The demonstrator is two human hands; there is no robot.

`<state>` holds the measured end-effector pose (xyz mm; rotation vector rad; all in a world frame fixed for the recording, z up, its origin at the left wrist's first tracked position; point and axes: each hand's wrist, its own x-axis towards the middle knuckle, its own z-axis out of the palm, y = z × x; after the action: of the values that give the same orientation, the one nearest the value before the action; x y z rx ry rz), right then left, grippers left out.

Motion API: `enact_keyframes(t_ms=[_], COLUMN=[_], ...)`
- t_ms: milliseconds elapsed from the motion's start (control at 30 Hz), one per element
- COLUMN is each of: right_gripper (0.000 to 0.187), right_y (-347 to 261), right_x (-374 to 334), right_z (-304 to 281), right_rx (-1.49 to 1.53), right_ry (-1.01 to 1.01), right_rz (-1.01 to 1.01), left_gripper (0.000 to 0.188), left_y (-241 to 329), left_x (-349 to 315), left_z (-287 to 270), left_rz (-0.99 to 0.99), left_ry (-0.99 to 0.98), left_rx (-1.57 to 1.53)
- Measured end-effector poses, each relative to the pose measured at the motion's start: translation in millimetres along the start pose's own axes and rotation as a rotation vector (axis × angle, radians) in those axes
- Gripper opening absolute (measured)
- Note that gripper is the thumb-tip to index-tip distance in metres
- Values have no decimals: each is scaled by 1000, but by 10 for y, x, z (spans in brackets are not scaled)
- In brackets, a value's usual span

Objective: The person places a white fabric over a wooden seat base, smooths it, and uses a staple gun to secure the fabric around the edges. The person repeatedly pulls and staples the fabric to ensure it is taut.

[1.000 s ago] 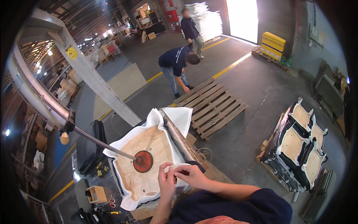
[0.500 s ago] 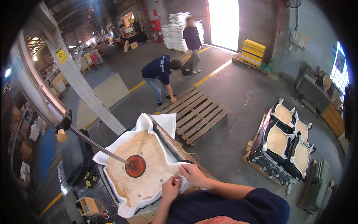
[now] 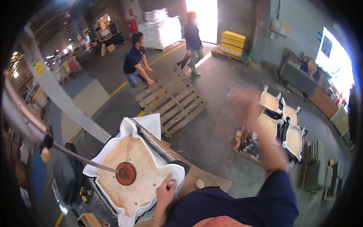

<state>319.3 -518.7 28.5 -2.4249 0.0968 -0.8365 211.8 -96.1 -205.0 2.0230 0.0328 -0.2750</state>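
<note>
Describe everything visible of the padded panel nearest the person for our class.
The panel lies wood face up, left of centre. Its pale board shows grain and small dark spots, perhaps holes. White, foam-like padding stands around it, peaking at corners; dark material shows outside. A red disc on a rod meets the board. The left hand is at the near-right padding; contact is unclear.
</note>
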Motion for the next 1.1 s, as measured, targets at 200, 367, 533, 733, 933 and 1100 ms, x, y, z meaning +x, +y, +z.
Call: enact_keyframes(t_ms=[200,367,533,733,933,1100], right_gripper=[23,36,42,36,18,17], right_y=[1107,2044,1841,1288,668,456], right_x=[1597,2405,2126,1126,620,80], right_z=[-2847,-2347,-573,1117,1702,2267], right_rx=[-864,-880,-287,94,285,292], right_ry=[733,958,952,445,207,-197], right_rz=[36,82,24,113,-31,-59], left_gripper=[21,45,45,38,33,23], left_y=[-457,-520,-337,24,-97,-126], left_x=[119,189,76,-85,-201,-219], left_z=[123,194,227,323,250,237], left_rz=[24,-65,-24,-59,-54,59], left_ry=[65,169,217,172,170,217], left_rx=[-25,277,294,329,205,135])
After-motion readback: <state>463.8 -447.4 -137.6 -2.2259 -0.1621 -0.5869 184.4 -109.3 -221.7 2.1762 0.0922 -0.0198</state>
